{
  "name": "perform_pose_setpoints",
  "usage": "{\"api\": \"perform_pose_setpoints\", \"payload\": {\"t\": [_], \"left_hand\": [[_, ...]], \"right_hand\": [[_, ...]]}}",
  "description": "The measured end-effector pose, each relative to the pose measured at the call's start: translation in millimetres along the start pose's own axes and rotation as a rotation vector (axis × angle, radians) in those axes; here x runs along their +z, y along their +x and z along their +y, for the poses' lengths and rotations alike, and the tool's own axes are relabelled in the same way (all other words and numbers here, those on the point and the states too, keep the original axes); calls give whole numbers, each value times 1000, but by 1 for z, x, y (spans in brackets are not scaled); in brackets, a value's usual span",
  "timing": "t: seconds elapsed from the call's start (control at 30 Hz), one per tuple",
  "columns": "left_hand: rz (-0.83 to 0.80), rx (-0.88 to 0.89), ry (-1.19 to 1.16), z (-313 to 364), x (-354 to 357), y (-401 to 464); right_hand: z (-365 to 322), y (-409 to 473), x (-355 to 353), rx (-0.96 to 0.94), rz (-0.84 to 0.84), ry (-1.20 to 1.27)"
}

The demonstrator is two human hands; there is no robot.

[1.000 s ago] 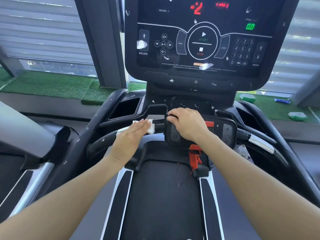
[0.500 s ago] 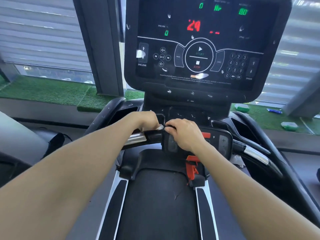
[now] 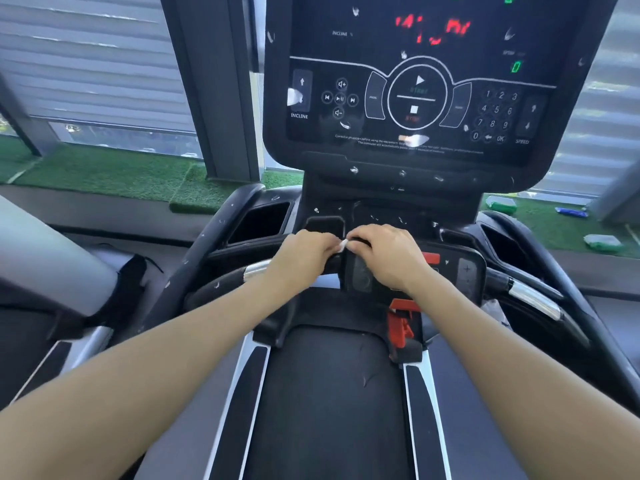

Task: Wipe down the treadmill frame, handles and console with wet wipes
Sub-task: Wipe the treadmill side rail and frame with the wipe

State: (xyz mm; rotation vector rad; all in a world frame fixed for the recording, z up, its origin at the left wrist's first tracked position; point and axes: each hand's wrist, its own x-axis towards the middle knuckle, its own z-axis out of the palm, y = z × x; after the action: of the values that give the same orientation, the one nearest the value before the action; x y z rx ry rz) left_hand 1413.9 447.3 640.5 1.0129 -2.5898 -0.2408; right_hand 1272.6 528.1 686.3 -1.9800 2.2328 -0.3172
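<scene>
A black treadmill fills the view, with its lit console [image 3: 419,95] above and the belt [image 3: 329,403] below. My left hand [image 3: 304,254] curls over the left front handle [image 3: 225,282], gripping a white wet wipe [image 3: 343,244]; only a small corner of the wipe shows between the two hands. My right hand [image 3: 384,254] grips the top left edge of the small black control pod [image 3: 460,275] at the middle of the handlebar. A red safety clip [image 3: 401,327] hangs below the pod.
The right handle [image 3: 533,299] with its silver sensor runs off to the right. Cup holders [image 3: 259,220] flank the console base. Green turf ledges [image 3: 104,174] with small green packets [image 3: 602,242] lie beyond. Another machine [image 3: 45,265] stands at the left.
My left hand went from flat on the handle with the wipe under it to curled round the bar beside the pod. The right hand stayed on the pod. The camera view shifted slightly.
</scene>
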Motion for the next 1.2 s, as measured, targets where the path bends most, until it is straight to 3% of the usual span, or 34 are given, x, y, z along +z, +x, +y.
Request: {"api": "perform_pose_setpoints", "payload": {"t": [0.13, 0.3, 0.57, 0.77, 0.93, 1.1, 1.2], "left_hand": [[215, 318, 211, -12, 22, -29], [323, 606, 315, -38, 38, -40], [179, 753, 423, -80, 31, -56], [80, 965, 539, -58, 17, -28], [87, 933, 564, -85, 11, -40], [33, 1008, 559, -57, 10, -32], [82, 972, 528, -68, 7, -36]], "right_hand": [[-1, 0, 0, 0, 6, -5], [-1, 0, 0, -7, 9, -19], [-1, -1, -1, 3, -5, -16], [-1, 0, 0, -3, 1, -11], [0, -2, -1, -4, 8, 12], [-1, -2, 0, -9, 20, 5], [-1, -2, 0, -11, 20, 8]]}}
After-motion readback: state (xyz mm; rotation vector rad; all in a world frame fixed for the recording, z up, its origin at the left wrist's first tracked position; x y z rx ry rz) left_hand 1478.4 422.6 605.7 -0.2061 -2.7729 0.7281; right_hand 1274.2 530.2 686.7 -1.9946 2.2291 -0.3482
